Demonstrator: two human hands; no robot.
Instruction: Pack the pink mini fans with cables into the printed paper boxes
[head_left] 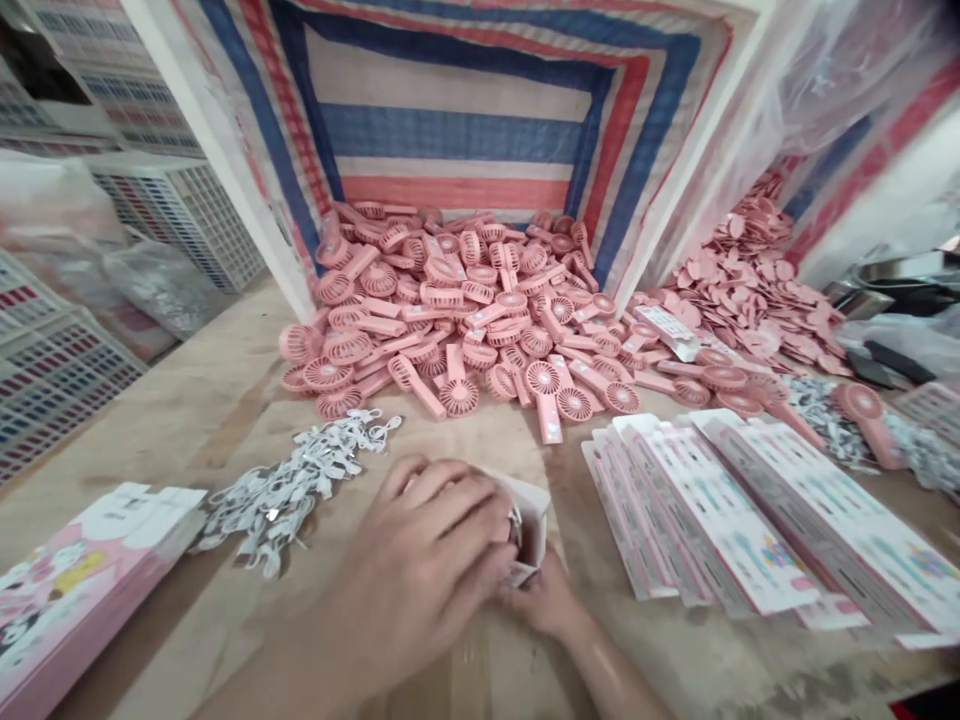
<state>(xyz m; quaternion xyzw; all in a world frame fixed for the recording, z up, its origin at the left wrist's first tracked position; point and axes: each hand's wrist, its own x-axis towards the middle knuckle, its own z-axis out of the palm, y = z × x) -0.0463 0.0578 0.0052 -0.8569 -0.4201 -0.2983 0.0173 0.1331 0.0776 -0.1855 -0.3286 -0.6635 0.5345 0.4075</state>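
While the right hand point(547, 595) supports an open white box point(534, 505) low over the middle of the counter point(214, 410), the left hand point(442, 540) arches across its mouth from the other side, so the step under way looks like putting something into the box or settling what is inside it. The left fingers are bent and close together, but their tips are hidden, and I cannot tell how tightly they close or what they have hold of; a small greyish shape shows at the mouth beside them, too blurred to name. The right fingers appear closed around the lower side of the box, mostly out of sight behind it. Beyond the hands, pink handheld fans point(542, 378) lie heaped out of a striped lining point(457, 130), with white cords point(300, 480) in a loose pile to the left, a printed carton point(112, 570) at the near left edge, and flat-looking printed boxes point(720, 510) overlapping in a row to the right. As I judge it, the next move calls for the right fingers to hold the walls steady without squeezing them inward, and for the left to guide straight down, clear of the upright flap.
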